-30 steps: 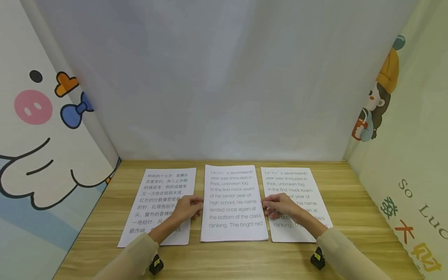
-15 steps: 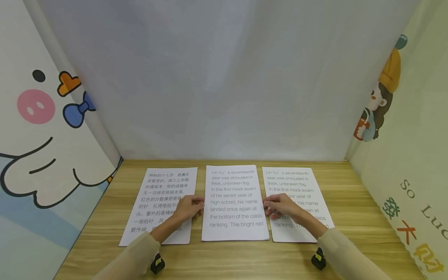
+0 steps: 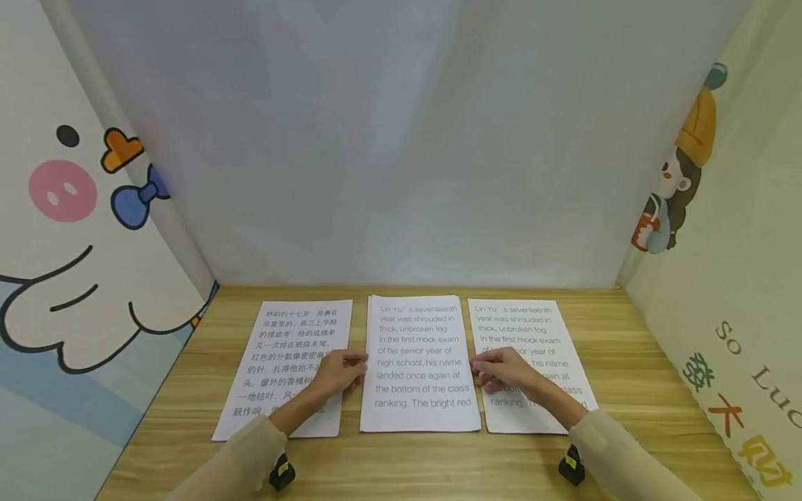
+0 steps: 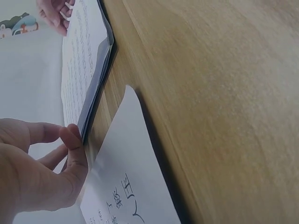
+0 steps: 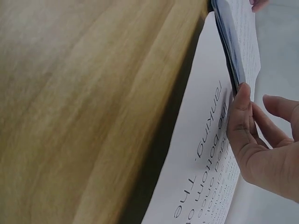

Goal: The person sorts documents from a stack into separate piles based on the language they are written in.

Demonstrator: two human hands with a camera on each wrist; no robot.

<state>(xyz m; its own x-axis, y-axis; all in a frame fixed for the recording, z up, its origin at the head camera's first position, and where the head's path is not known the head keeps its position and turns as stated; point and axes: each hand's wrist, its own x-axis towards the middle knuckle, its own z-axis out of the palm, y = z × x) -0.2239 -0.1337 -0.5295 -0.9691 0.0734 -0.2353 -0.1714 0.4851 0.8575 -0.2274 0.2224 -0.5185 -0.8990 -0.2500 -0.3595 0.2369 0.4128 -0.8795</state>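
In the middle lies a stack of printed paper [image 3: 418, 414] with English text on its top sheet. My left hand [image 3: 338, 374] is at its left edge; in the left wrist view that hand [image 4: 46, 172] pinches the edge with curled fingertips. On the opposite side my right hand [image 3: 506, 369] holds the right edge; in the right wrist view a fingertip [image 5: 243, 91] meets it while another finger stands apart. Several layers show along the stack's side [image 5: 227, 44]. Below my left hand is a Chinese-text paper [image 3: 282, 341], below my right an English-text paper [image 3: 551, 334].
A wood-grain table [image 3: 413, 466] carries the papers, which lie side by side with narrow gaps. Behind stands a plain grey-white curtain [image 3: 401, 153]. Printed cartoon panels close off the left side [image 3: 63, 278] and right side [image 3: 720, 278]. A small black device hangs at each wrist.
Both hands stay at the edges of the middle stack. The whole head view shifts slightly; the papers keep their places on the table.
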